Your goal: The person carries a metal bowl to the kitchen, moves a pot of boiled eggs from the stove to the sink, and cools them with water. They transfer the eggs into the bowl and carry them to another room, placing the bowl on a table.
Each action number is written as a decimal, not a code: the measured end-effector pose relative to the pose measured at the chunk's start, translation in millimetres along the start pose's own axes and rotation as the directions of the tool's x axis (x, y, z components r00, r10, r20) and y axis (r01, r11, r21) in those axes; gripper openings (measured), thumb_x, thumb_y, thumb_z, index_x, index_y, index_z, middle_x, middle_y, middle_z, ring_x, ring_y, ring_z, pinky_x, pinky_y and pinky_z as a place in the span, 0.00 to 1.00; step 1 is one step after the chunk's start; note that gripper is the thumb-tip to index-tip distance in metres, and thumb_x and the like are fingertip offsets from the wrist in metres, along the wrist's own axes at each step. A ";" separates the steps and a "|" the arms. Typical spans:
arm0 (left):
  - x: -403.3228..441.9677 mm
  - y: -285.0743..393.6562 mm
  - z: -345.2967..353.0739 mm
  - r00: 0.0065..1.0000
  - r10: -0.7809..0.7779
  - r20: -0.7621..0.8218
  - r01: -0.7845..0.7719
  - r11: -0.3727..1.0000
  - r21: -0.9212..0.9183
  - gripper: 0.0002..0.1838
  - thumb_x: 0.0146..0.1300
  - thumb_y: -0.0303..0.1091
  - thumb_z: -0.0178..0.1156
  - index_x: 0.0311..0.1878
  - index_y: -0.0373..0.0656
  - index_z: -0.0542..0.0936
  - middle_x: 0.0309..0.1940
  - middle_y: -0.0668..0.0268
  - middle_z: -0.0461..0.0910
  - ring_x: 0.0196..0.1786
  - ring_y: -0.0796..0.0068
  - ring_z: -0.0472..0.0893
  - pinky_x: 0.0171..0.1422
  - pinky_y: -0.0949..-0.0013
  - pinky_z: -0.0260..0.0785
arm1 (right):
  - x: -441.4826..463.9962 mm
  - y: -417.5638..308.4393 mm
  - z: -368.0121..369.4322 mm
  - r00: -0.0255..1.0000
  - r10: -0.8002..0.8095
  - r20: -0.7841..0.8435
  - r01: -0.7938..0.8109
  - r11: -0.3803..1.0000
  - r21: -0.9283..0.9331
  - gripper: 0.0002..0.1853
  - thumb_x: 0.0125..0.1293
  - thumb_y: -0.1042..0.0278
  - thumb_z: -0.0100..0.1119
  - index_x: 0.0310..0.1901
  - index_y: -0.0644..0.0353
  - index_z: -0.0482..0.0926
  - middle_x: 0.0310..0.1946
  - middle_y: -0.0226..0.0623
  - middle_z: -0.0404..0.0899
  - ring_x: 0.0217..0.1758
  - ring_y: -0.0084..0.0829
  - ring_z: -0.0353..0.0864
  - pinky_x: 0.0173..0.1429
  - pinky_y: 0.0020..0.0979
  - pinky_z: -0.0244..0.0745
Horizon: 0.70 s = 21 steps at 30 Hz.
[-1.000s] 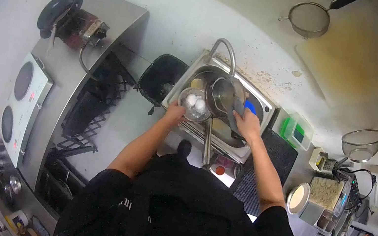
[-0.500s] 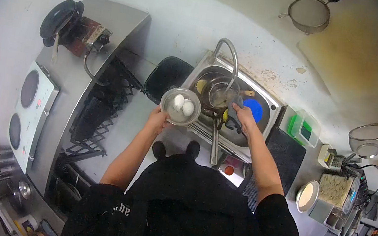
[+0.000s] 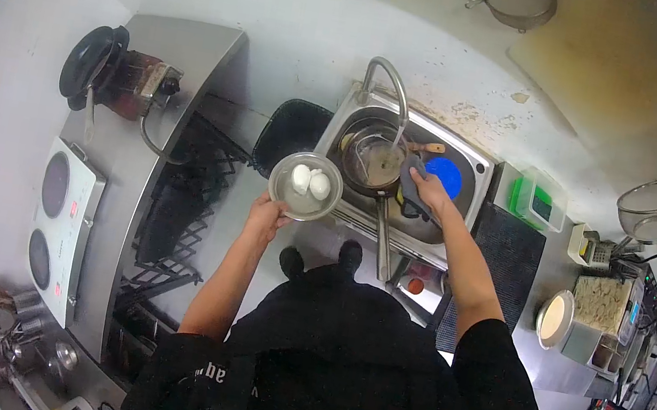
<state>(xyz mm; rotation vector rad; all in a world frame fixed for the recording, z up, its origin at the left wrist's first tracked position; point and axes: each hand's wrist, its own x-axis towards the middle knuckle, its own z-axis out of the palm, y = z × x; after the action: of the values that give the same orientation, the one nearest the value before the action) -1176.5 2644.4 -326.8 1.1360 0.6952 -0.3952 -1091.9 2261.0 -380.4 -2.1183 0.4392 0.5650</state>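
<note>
White, smooth, oval eggs [image 3: 301, 179] are now away from the stainless steel sink [image 3: 476, 195]

Within the last second, the round greyish bowl [image 3: 302, 206] with these eggs has moved from above the left part of the sink to outside its left front corner, where it is held in the air. Also, the round metal pot [image 3: 379, 163], which was lifted and tilted in the right hand [image 3: 432, 193], now rests lower, in the left part of the sink, near the bent metal tap [image 3: 399, 84] on the back edge. To my judgement, this means that the eggs and the pot are separated, and that the bowl no longer needs to stay near the sink.

The left hand [image 3: 264, 216] holds the bowl by its near rim, with the fingers closed on it; the forearm is stretched forward, and the bowl looks almost level. The right arm reaches over the front edge towards the middle of the sink. Its fingers are gathered around a dark grey folded cloth [image 3: 412, 184], just beside the pot's right rim; whether the cloth touches the pot, I cannot tell.
</note>
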 end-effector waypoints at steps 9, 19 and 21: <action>-6.9 19.4 -35.9 1.000 0.008 0.012 -0.008 0.999 -0.042 0.29 0.51 0.15 0.50 0.59 0.43 0.68 0.42 0.61 0.78 0.34 0.69 0.82 0.31 0.71 0.78 | -101.0 -114.1 12.4 0.936 -0.332 -0.116 0.210 0.791 -0.575 0.23 0.58 0.59 0.55 0.53 0.64 0.73 0.38 0.57 0.78 0.45 0.54 0.77 0.51 0.46 0.70; -32.5 68.5 -109.3 1.000 0.028 -0.009 -0.028 0.999 -0.037 0.25 0.52 0.15 0.48 0.55 0.38 0.69 0.42 0.59 0.78 0.38 0.69 0.81 0.32 0.72 0.78 | 149.7 -116.1 125.3 0.904 0.139 -0.404 0.218 0.664 0.715 0.18 0.59 0.61 0.55 0.41 0.70 0.80 0.36 0.41 0.80 0.39 0.34 0.76 0.42 0.33 0.70; -25.4 68.1 -135.4 1.000 0.025 0.005 -0.025 0.999 -0.029 0.25 0.51 0.15 0.49 0.55 0.38 0.70 0.41 0.59 0.77 0.38 0.70 0.81 0.33 0.72 0.79 | 221.3 -89.9 121.9 0.875 0.207 -0.437 0.170 0.715 0.678 0.16 0.59 0.62 0.55 0.40 0.69 0.80 0.37 0.40 0.79 0.39 0.33 0.76 0.42 0.33 0.71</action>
<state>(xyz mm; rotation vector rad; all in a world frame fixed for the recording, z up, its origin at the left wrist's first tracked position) -1194.0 2794.0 -296.1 1.1147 0.6791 -0.3661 -890.6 2389.0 -503.1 -1.4668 0.8160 -0.1629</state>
